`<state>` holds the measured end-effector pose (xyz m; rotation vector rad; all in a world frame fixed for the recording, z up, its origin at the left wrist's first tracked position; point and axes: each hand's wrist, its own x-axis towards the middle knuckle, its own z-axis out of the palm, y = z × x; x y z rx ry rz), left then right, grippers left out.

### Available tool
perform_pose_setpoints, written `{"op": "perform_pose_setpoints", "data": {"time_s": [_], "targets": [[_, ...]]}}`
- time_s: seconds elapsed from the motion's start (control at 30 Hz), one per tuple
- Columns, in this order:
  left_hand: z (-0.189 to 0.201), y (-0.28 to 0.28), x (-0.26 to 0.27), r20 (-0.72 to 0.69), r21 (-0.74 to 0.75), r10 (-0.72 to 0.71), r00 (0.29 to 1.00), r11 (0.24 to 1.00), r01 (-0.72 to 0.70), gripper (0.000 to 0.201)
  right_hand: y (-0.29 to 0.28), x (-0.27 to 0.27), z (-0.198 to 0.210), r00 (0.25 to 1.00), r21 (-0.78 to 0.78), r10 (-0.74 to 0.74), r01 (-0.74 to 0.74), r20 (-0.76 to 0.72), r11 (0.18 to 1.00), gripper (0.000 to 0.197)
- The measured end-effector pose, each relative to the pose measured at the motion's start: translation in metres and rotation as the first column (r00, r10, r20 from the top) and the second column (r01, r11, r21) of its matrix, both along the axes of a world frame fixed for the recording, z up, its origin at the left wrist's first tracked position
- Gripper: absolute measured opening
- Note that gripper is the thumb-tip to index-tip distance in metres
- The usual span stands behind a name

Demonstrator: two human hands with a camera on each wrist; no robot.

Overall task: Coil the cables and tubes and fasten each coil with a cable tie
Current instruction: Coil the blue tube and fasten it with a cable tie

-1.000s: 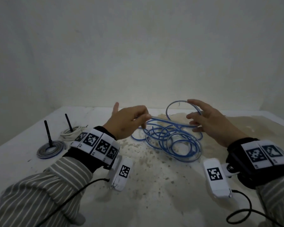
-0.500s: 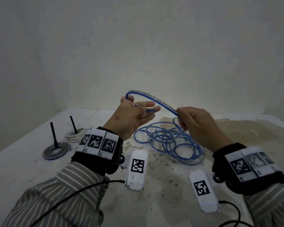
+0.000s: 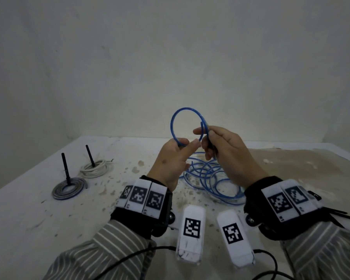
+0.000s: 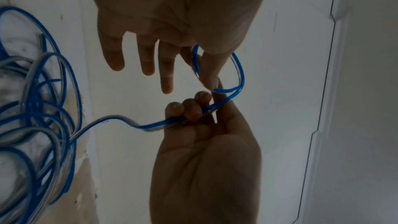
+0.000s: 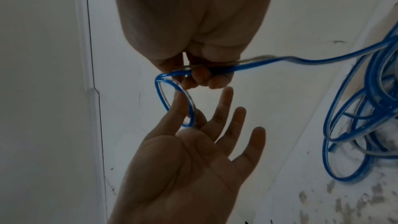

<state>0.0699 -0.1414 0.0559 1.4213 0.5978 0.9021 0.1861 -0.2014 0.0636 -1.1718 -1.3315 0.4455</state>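
Observation:
A long blue tube (image 3: pixel 212 178) lies in loose, tangled turns on the white table (image 3: pixel 38 209). One end is raised above the pile and bent into a small round loop (image 3: pixel 187 109). My left hand (image 3: pixel 187 143) pinches the loop's lower left between thumb and index finger, its other fingers straight (image 4: pixel 165 74). My right hand (image 3: pixel 205 138) grips the tube where the loop crosses itself, fingers curled round it (image 5: pixel 200 76). From my right fist the tube (image 4: pixel 107 118) runs down to the pile. The hands nearly touch.
At the left stand two black pegs: a flat grey cable coil (image 3: pixel 69 188) rings the near one, a white cable coil (image 3: pixel 96 168) the far one. A brown stain (image 3: pixel 291 168) covers the table's right part. A pale wall stands close behind.
The hands have come together and risen. The open arc of tube held between them half a second ago is now closed into a small round loop above the pile.

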Motion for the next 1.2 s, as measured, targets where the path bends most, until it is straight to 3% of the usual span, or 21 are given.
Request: {"op": "perform_pose_setpoints", "data": {"time_s": [0.23,0.33,0.43,0.5,0.57,0.67,0.87,0.97,1.1,1.2], "targets": [[-0.007,-0.007,-0.002,-0.046,-0.029,-0.002,0.999,1.000,0.001,0.014,0.000,-0.002,-0.003,0.998,-0.008,-0.024,0.024,0.060,1.000,0.031],[-0.005,-0.003,-0.011,-0.074,0.006,-0.016,0.997,1.000,0.017,0.008,-0.002,0.004,-0.001,0.998,-0.065,0.032,-0.028,0.053,0.997,0.031],[0.003,0.011,-0.025,-0.023,0.164,0.049,0.999,0.985,-0.044,0.044,-0.009,0.011,0.006,0.984,-0.188,0.125,-0.100,0.127,0.977,0.032],[0.014,0.019,-0.035,-0.037,0.325,0.021,0.999,0.946,-0.008,0.047,-0.011,0.012,0.010,0.958,-0.298,0.181,-0.109,0.224,0.948,0.032],[0.023,0.020,-0.038,-0.166,0.438,-0.027,0.986,0.894,0.098,0.031,-0.012,0.011,0.011,0.936,-0.363,0.208,-0.096,0.283,0.927,0.033],[0.029,0.016,-0.035,-0.349,0.554,0.010,0.937,0.809,0.197,0.013,-0.012,0.007,0.015,0.915,-0.382,0.174,-0.024,0.363,0.924,0.033],[0.032,0.013,-0.026,-0.586,0.586,0.070,0.807,0.724,0.363,0.013,-0.016,0.009,0.013,0.911,-0.346,0.089,0.061,0.402,0.936,0.005],[0.031,0.011,-0.023,-0.560,0.576,0.067,0.826,0.747,0.330,0.011,-0.020,0.012,0.020,0.898,-0.310,0.102,0.039,0.427,0.950,0.009],[0.026,0.008,-0.023,-0.524,0.448,0.006,0.852,0.852,0.270,0.009,-0.023,0.019,0.034,0.785,-0.206,0.049,0.101,0.617,0.973,0.006],[0.023,0.006,-0.025,-0.495,0.396,-0.011,0.869,0.887,0.237,0.016,-0.026,0.025,0.044,0.750,-0.164,0.012,0.129,0.661,0.978,0.005]]}}
